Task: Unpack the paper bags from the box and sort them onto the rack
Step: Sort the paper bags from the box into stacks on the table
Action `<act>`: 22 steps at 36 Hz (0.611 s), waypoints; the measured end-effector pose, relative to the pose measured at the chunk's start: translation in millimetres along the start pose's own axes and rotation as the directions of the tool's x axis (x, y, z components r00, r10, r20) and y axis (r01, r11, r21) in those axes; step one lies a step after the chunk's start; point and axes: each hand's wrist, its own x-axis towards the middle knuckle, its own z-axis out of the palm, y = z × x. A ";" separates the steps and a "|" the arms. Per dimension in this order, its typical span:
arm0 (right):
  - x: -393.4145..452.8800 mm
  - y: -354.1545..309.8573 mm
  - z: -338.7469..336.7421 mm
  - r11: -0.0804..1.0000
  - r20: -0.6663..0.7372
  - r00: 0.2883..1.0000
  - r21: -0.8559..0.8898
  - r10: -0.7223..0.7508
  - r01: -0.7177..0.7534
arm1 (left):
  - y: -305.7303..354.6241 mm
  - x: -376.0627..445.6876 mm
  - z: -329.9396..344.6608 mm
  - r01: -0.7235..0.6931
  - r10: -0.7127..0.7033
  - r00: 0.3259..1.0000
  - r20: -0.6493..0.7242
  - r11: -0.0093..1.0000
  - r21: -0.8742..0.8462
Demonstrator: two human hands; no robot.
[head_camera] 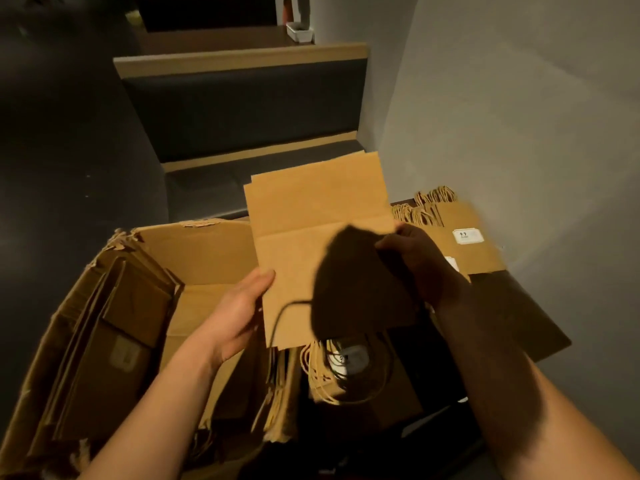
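Observation:
I hold a stack of flat brown paper bags [311,216] upright above the open cardboard box [207,251]. My left hand [239,313] grips the stack's left edge. My right hand [412,261], in shadow, grips its right edge. More folded bags with twisted paper handles [322,379] stand inside the box below the held stack. Another pile of bags [464,237], handles pointing away and a white label on top, lies flat on the dark surface to the right. A dark shadow covers part of the held stack.
The box's torn left flaps [114,306] hang outward. A dark padded bench [242,112] with wood trim runs behind the box. A grey wall [519,116] closes the right side. A small white tray [299,32] sits far back.

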 end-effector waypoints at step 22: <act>26.9 39.4 -108.9 0.996 0.220 0.972 0.034 -0.083 0.077 | -10.1 57.9 89.2 0.157 -0.186 0.978 -0.098 0.957 -0.245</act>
